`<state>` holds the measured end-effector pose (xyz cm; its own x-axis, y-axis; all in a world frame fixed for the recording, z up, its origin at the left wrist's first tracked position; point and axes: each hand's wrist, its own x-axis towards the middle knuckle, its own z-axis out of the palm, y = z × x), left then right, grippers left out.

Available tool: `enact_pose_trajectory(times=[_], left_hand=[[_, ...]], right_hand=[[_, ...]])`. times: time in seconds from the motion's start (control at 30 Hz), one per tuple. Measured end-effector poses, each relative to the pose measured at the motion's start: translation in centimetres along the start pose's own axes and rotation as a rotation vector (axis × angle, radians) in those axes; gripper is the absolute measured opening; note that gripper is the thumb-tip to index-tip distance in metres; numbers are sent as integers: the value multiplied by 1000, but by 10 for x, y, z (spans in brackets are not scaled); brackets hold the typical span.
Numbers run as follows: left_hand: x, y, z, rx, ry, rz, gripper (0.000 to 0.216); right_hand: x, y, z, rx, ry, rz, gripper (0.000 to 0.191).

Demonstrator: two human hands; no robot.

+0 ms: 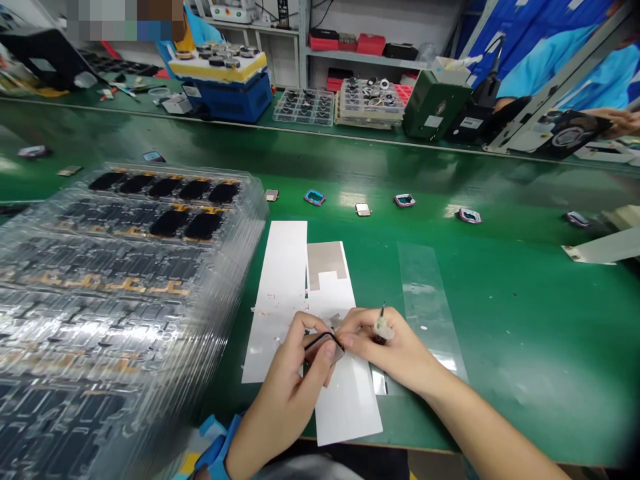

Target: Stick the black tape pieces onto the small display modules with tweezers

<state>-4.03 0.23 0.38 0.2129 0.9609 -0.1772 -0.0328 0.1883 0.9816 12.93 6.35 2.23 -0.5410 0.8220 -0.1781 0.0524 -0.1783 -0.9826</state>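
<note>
Left hand (280,393): fingers (311,325) and thumb pinched narrow on a small dark-edged panel (324,348), which sits tilted between the two hands, gripped at the left fingertips. Right hand (395,350): fingers (357,327) curled narrow around a small white-gripped tool (383,328), thin dark tip pointing up; right fingertips just beside the panel's right edge, possibly touching. Under the hands, two long white sheets (280,300) on a green work mat (525,347), the right one bearing a tan patch (327,259); small white flecks scattered on the left sheet. Just right of the right hand, a transparent plastic strip (425,300). Blue wrist strap (217,447) on left wrist. Left of the sheets, stacked plastic trays (130,287) of black screens with orange tabs. Ahead, a row of small pink-and-blue frames (315,197) and tan pieces (363,209). Far right, a co-worker's hand (620,122) beside a dark tablet (565,133).
</note>
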Motion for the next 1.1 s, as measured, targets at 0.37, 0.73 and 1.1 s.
enact_pose_trajectory(times=[0.37, 0.73, 1.1], left_hand=[[-4, 4, -3, -125, -94, -66, 22], [-1, 5, 0, -91, -74, -36, 18], [1, 0, 0, -38, -29, -22, 13]], right_hand=[[-2, -2, 9, -147, 154, -74, 11], [-7, -4, 12, -187, 181, -167, 16], [-2, 2, 6, -208, 196, -126, 27]])
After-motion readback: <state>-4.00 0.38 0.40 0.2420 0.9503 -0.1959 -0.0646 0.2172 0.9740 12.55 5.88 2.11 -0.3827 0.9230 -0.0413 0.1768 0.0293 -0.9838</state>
